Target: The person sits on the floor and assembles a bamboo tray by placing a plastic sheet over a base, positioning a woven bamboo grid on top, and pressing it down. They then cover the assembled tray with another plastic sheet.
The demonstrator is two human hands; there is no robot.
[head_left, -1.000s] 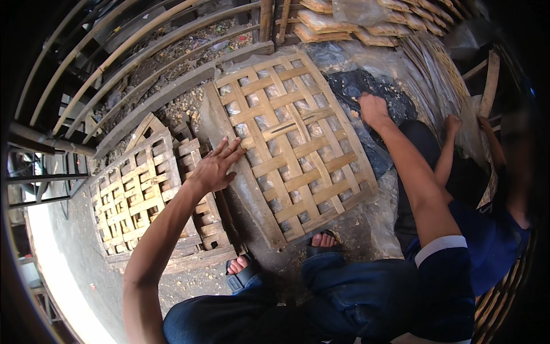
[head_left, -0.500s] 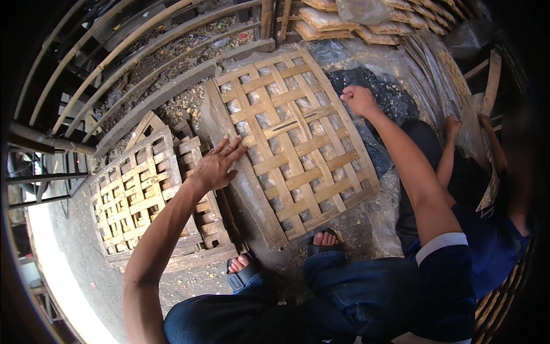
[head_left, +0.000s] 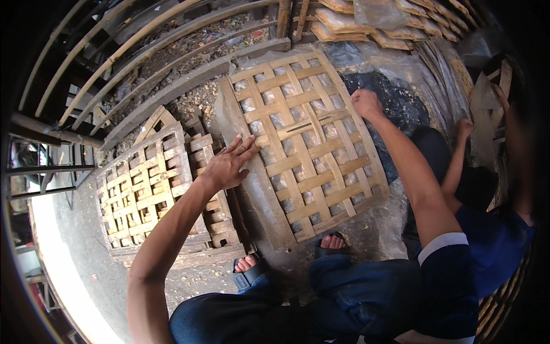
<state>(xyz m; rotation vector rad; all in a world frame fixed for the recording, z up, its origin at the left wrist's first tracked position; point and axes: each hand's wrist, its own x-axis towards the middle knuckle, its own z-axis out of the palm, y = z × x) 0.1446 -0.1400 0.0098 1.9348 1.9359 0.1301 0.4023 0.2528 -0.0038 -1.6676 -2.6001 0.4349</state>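
Observation:
A large woven bamboo rack (head_left: 309, 127) with a wooden frame lies in front of me, with clear plastic showing through its gaps. My left hand (head_left: 228, 164) rests on its left frame strip, fingers stretched out and somewhat spread, a ring on one finger. At the upper right edge of the rack is my right hand (head_left: 368, 105), curled into a fist or pinch. Its fingertips are turned toward the frame, and whatever they may hold is hidden. A dark plastic sheet (head_left: 392, 97) with pale crumbs is beside that hand.
More woven racks (head_left: 143, 195) lie stacked on the left. Bamboo rails and a wooden beam (head_left: 197, 86) run along the far left. Flat plastic-wrapped slabs (head_left: 341, 26) are piled at the back. Another person's hand (head_left: 465, 128) and dark blue shirt (head_left: 495, 252) are at right.
The whole view has shifted slightly, so things appear farther right. My right hand is a little closer to the rack's edge. My left hand stays on the frame.

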